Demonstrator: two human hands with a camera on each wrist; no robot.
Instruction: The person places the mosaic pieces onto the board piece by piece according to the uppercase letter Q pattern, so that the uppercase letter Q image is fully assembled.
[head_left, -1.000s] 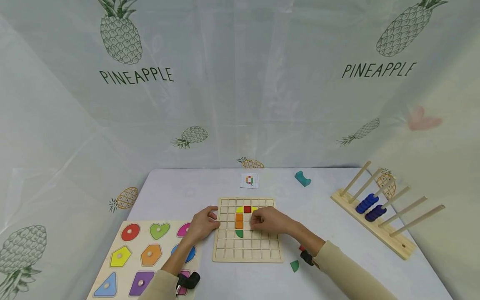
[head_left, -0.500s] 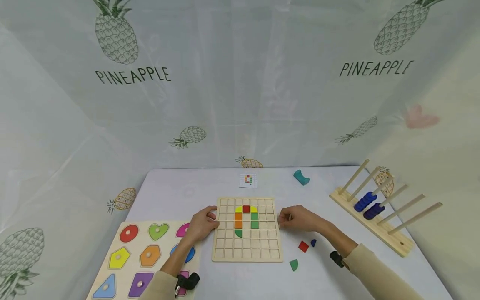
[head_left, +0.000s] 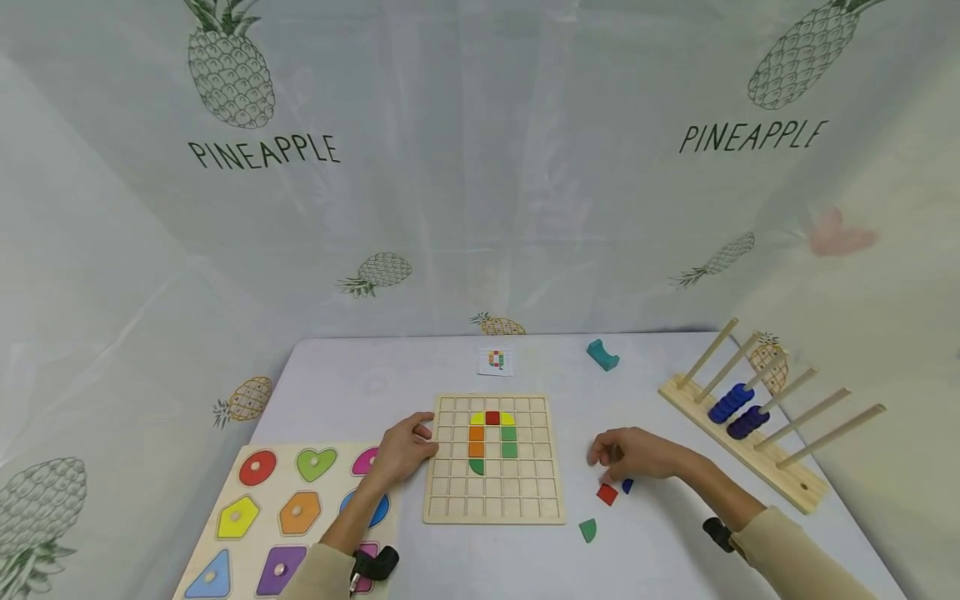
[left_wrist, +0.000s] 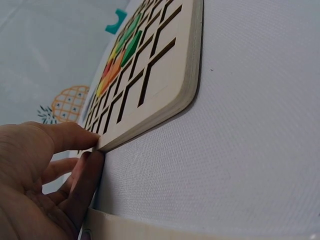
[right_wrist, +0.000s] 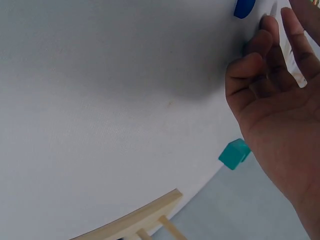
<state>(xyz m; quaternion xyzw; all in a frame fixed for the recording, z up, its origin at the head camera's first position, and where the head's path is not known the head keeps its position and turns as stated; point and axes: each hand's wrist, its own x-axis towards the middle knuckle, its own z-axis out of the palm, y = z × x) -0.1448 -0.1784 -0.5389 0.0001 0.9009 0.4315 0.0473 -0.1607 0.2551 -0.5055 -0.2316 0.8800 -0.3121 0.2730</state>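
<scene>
My left hand (head_left: 405, 448) rests at the left edge of a wooden grid board (head_left: 525, 500), its fingertips touching the rim in the left wrist view. Yellow corner pieces, a red square (head_left: 492, 417), orange squares (head_left: 477, 442), green squares (head_left: 509, 442) and a green quarter-round (head_left: 476, 467) sit in the grid. My right hand (head_left: 637, 452), fingers loosely bent and nothing visible in them, hovers just behind a loose red square (head_left: 607, 494) and a small blue half-round (head_left: 627, 486). Nearer the front lies a loose green quarter-round (head_left: 588, 530).
Behind the board lies a small pattern card (head_left: 497, 361). A teal block (head_left: 603, 355) is at the back right. The wooden peg stand (head_left: 742, 442) with blue beads takes up the right side. A shape puzzle board (head_left: 255, 483) fills the front left.
My right hand has left the grid, where green squares now show in the right column, and moved right to the loose pieces. My left hand stays at the board's edge.
</scene>
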